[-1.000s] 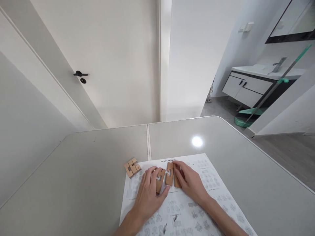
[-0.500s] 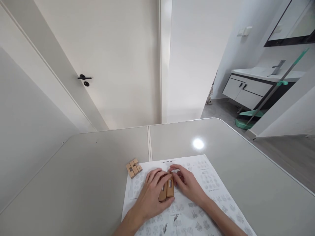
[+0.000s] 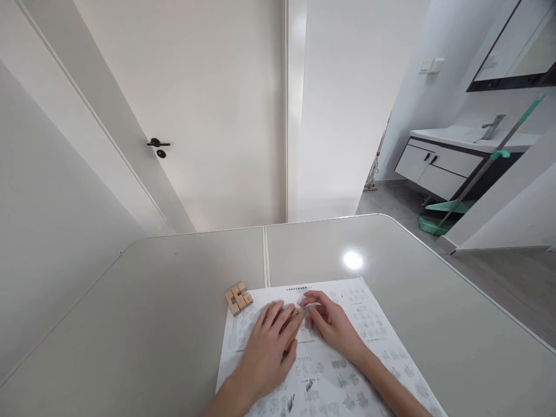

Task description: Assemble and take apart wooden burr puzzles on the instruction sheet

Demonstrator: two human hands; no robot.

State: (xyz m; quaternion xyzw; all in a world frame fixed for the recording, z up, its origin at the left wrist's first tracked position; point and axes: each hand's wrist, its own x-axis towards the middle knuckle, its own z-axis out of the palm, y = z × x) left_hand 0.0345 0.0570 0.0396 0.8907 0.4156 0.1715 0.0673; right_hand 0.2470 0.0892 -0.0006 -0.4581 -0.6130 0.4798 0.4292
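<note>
My left hand (image 3: 270, 347) is closed over slotted wooden puzzle pieces (image 3: 292, 336), its fingers curled across their top and its thumb along the near side. Most of the wood is hidden beneath the palm and fingers. Just to the right, my right hand (image 3: 326, 321) hovers low over the sheet with bent, parted fingers and nothing visible in them. Its fingertips are close to the pieces but seem apart from them. Under both hands lies a large white sheet (image 3: 360, 289) printed with small grey diagrams.
A small wooden block puzzle (image 3: 238, 299) made of cubes sits at the sheet's far left corner. The grey table (image 3: 174, 313) has a seam down its middle and a rounded far edge. Beyond stand a door (image 3: 217, 116) and a sink cabinet (image 3: 430, 165).
My left hand has drawn the wooden pieces slightly left and covers more of them. My right hand's fingertips have come away from them. The view has shifted slightly.
</note>
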